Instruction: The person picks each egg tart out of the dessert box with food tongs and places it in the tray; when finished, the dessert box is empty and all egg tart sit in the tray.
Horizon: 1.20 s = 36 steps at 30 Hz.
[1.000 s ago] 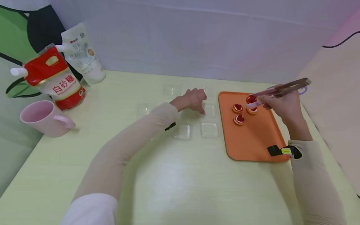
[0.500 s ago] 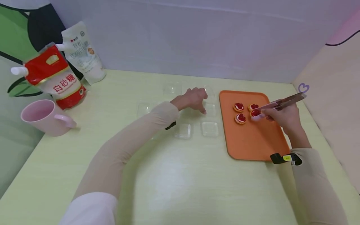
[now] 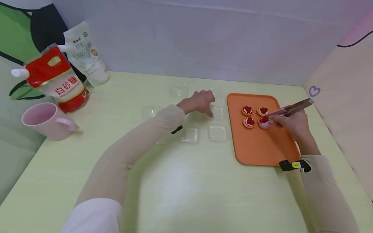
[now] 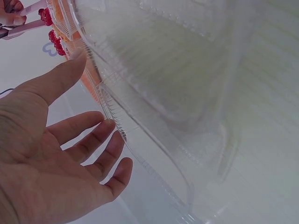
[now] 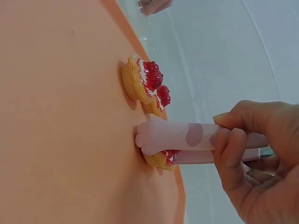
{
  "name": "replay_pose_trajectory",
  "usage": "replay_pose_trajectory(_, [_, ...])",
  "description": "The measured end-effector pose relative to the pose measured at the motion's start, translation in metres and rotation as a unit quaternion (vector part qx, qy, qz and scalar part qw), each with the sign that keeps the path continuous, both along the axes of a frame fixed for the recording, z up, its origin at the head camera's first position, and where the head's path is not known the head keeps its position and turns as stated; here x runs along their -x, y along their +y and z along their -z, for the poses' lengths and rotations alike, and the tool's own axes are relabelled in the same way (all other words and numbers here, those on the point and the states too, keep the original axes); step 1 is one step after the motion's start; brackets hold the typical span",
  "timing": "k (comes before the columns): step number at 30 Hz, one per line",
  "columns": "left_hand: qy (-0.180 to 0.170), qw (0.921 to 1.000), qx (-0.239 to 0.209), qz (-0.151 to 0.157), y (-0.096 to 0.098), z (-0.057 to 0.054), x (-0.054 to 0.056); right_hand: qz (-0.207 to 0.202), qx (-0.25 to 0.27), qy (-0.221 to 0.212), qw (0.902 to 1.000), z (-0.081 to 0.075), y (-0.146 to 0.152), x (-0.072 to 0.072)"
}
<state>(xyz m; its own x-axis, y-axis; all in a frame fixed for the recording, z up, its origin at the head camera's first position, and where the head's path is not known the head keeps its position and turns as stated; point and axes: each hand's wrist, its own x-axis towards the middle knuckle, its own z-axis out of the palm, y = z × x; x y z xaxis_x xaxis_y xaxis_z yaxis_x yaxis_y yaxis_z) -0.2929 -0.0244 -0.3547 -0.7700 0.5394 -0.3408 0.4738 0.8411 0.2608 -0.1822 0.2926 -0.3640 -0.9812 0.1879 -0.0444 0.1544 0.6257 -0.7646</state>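
Pink tongs with paw-shaped tips (image 5: 187, 135) are held between the thumb and fingers of my right hand (image 3: 294, 124). Their tips straddle a small fruit tart (image 5: 159, 161) with red topping on the orange tray (image 3: 262, 149); whether they squeeze it I cannot tell. Another tart (image 3: 262, 111) sits just behind it, and two more, a rear tart (image 3: 247, 110) and a front tart (image 3: 249, 122), lie to the left. With thumb and fingers spread, my left hand (image 4: 60, 154) touches or nearly touches the edge of a clear plastic container (image 4: 140, 121) left of the tray.
Several clear plastic boxes, among them a near box (image 3: 189, 135), stand around my left forearm. At the left are a pink mug (image 3: 43, 121), a red and white sugar pouch (image 3: 64, 87) and a white pouch (image 3: 87, 61). A pale curtain (image 3: 189, 38) hangs behind the table.
My right hand has moved the tongs toward me, and the tart at their tips has gone from above the rear right tart to the tray in front of it. My left hand has stayed in place.
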Motion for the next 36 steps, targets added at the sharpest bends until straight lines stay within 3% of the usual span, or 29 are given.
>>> replay_pose_trajectory(13, [0.000, 0.9999, -0.011, -0.001, -0.001, 0.001, 0.000, -0.003, -0.001, -0.005, 1.0000, -0.001, -0.001, -0.002])
replay_pose_trajectory(27, [-0.006, 0.9999, -0.012, -0.004, 0.000, 0.001, 0.000, -0.006, 0.027, 0.036, 0.9990, -0.010, 0.002, -0.007])
replay_pose_trajectory(33, [-0.008, 0.9999, -0.011, -0.004, 0.000, 0.000, 0.000, 0.008, 0.127, 0.088, 0.9879, -0.020, 0.006, -0.010])
replay_pose_trajectory(36, [-0.009, 0.9999, -0.009, -0.004, 0.000, -0.001, 0.001, 0.029, 0.226, 0.118, 0.9664, -0.027, 0.002, -0.013])
